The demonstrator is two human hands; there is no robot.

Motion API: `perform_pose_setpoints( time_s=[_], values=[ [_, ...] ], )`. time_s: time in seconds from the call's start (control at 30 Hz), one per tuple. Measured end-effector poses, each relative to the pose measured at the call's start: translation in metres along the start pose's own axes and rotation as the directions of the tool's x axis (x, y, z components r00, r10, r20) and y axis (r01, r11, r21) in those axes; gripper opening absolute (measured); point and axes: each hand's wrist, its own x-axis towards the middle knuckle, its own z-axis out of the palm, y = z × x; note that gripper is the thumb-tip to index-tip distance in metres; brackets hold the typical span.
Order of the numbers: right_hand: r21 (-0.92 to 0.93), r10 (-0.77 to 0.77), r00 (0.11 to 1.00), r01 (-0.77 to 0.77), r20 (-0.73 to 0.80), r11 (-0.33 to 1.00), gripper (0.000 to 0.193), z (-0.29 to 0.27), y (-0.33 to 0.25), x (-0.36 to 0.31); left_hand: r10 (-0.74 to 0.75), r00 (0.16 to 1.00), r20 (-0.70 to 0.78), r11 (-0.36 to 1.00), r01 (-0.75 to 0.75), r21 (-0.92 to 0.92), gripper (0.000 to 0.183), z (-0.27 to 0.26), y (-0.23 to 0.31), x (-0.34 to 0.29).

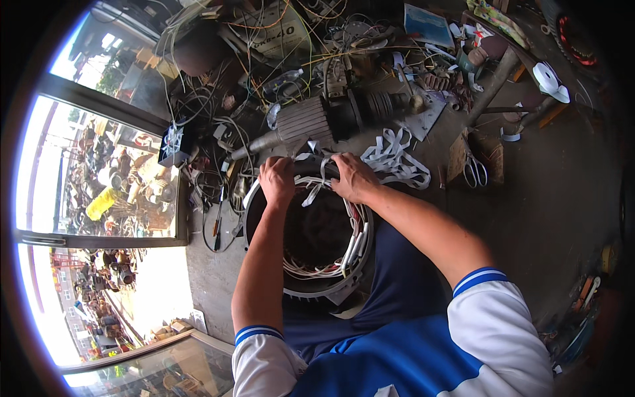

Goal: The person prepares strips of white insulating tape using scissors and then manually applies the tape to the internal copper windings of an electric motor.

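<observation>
Between my legs stands a round motor stator [252, 228] with a dark metal housing. A ring of white and reddish wires [360, 241] runs around inside its rim. At the far side of that ring, a strip of white tape [323, 171] is looped around the wires, one loose end hanging into the bore. My left hand [276, 178] is closed at the far left rim, its fingertips at a piece of the tape. To the right, my right hand [354, 177] pinches the tape, thumb and fingers bent over the wires. The fingertips are partly hidden.
Beyond the stator lies a ribbed motor rotor with a shaft [304, 124]. A tangle of white tape [395, 161] lies right of it, then scissors [475, 171] by a brown box [458, 157]. Cables and scrap parts crowd the far floor. A glazed door [106, 242] stands left.
</observation>
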Motion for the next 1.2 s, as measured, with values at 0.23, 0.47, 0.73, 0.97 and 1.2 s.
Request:
perform_pose_setpoints(
  time_s=[0.23,0.47,0.73,0.97,1.2],
  values=[
    [0.117,-0.134,0.808,0.242,-0.574,0.963,0.063,-0.021,0.0,0.024,-0.054,0.998,0.038,0.947,0.063,-0.314,0.023,-0.025,0.054,0.061],
    [-0.053,-0.416,0.65,0.501,-0.636,0.864,0.059,-0.199,-0.037,-0.076,0.669,0.739,0.078,0.543,-0.415,-0.73,0.014,-0.148,0.259,0.061],
    [-0.073,-0.47,0.851,0.467,-0.236,0.881,0.039,-0.159,-0.02,-0.22,0.625,0.645,0.439,0.456,0.154,-0.876,0.017,-0.135,0.228,-0.094],
    [-0.01,-0.553,0.818,0.559,-0.16,0.829,0.028,-0.144,-0.048,-0.249,0.279,0.773,0.57,0.316,0.486,-0.815,0.02,-0.129,0.173,-0.19],
    [0.224,-0.482,0.846,0.528,-0.23,0.819,0.011,-0.142,-0.08,-0.233,0.125,0.85,0.511,0.434,0.416,-0.799,0.024,-0.149,0.141,-0.217]
  ],
)
